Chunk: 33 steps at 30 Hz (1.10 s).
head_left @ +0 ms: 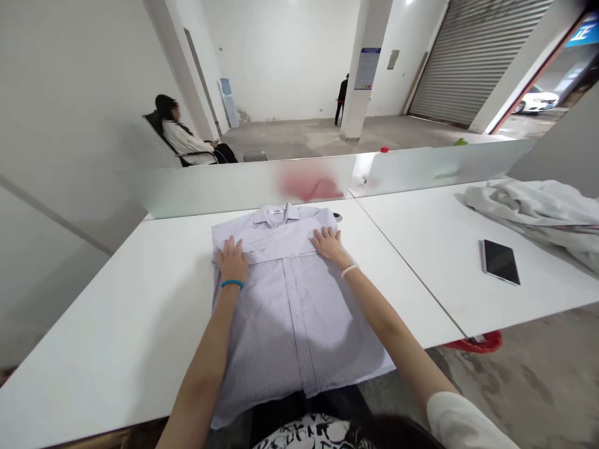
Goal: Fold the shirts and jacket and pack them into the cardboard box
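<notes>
On the table (140, 324) just beside the partition (210, 187), a striped shirt (264, 312) is being flattened, collar (261, 216) nearest the partition, under the left hand (233, 263) and right hand (330, 247), fingers spread, nothing being gripped; light, even pressure is seemingly being called for.

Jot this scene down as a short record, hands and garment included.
Garment: striped shirt laid out on white table, collar at far end
Left hand: flat on shirt's upper part
Right hand: flat on shirt's upper part
Wristwear: blue band left, pale bracelet right
Table's right side: dark-screened device, crumpled light cloth
Far edge: frosted divider
</notes>
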Each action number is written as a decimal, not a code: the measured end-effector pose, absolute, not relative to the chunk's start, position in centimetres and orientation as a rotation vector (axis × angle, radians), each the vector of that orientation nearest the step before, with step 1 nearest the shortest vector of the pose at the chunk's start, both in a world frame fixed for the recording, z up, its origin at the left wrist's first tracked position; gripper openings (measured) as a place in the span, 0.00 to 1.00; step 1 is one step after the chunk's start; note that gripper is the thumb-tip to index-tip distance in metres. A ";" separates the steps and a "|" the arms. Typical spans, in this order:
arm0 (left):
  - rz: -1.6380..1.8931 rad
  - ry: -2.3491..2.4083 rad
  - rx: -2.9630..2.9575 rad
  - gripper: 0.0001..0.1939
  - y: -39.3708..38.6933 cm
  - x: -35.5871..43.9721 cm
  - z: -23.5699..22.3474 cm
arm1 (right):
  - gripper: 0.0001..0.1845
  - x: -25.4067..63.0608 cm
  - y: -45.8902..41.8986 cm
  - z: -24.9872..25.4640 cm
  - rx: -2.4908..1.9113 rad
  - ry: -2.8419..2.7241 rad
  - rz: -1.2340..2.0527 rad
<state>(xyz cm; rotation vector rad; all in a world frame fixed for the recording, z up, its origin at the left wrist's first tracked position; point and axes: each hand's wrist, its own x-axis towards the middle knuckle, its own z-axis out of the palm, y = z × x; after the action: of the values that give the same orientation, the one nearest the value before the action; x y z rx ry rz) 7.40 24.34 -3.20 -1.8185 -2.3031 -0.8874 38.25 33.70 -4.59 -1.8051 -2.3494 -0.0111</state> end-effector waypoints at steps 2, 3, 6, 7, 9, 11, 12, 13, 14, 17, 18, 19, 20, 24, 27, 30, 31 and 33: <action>-0.526 -2.363 -1.899 0.27 24.6 7.6 -3.9 | 0.31 37.9 34.0 -4.4 -1.791 -2.295 0.030; -0.413 -2.406 -1.912 0.28 24.8 7.5 -4.1 | 0.31 37.7 34.1 -4.4 -1.784 -2.256 0.097; -0.291 -2.461 -1.949 0.29 25.4 7.0 -4.5 | 0.31 37.4 34.1 -4.6 -1.746 -2.150 0.302; -0.292 -2.458 -1.959 0.29 25.6 6.8 -4.4 | 0.30 37.5 34.1 -4.6 -1.730 -2.121 0.325; -0.290 -2.450 -1.979 0.30 25.7 6.7 -4.0 | 0.30 37.8 34.0 -4.5 -1.707 -2.076 0.339; -0.293 -2.432 -1.993 0.30 24.9 6.5 -3.2 | 0.29 38.7 33.9 -4.1 -1.694 -2.033 0.370; -0.323 -2.425 -2.007 0.30 24.0 6.3 -2.7 | 0.28 39.4 33.8 -3.8 -1.679 -2.013 0.409; -0.389 -2.415 -2.036 0.30 22.7 6.0 -2.3 | 0.28 40.3 33.5 -3.5 -1.654 -1.993 0.467; -0.497 -2.404 -2.075 0.29 21.0 5.6 -1.8 | 0.27 41.5 33.1 -3.2 -1.624 -1.976 0.533; -1.076 -2.442 -2.089 0.25 13.1 4.5 -0.8 | 0.23 45.7 29.9 -2.4 -1.483 -1.949 0.763; -1.323 -2.532 -1.950 0.24 9.8 4.2 -0.8 | 0.22 47.4 28.1 -2.0 -1.433 -1.941 0.834; -1.529 -2.632 -1.822 0.25 6.3 4.1 -1.0 | 0.21 49.1 25.8 -1.6 -1.390 -1.922 0.901; -1.754 -2.721 -1.617 0.24 2.7 4.1 -1.5 | 0.20 50.7 23.2 -1.2 -1.366 -1.878 0.962; -2.179 -3.022 -0.618 0.19 -8.6 4.9 -6.0 | 0.23 56.5 10.9 -1.1 -1.437 -1.568 1.205; -2.337 -3.058 -0.493 0.18 -11.3 5.6 -9.2 | 0.29 58.6 3.4 -3.4 -1.635 -1.268 1.256; -2.435 -3.106 -0.695 0.21 -9.9 5.9 -10.2 | 0.26 58.2 0.0 -6.2 -1.765 -1.130 1.186; -2.438 -3.141 -0.758 0.21 -9.0 5.9 -10.2 | 0.26 57.7 -0.3 -6.8 -1.756 -1.142 1.184; -2.475 -3.209 -0.825 0.19 -7.5 5.8 -10.2 | 0.30 56.3 -0.3 -7.6 -1.674 -1.193 1.237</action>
<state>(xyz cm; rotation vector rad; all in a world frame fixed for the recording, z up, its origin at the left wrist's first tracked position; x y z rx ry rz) 5.76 -7.51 -10.19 -0.8253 -3.2092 -2.4751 56.28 -0.29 -7.62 -1.6735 -1.1933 1.2373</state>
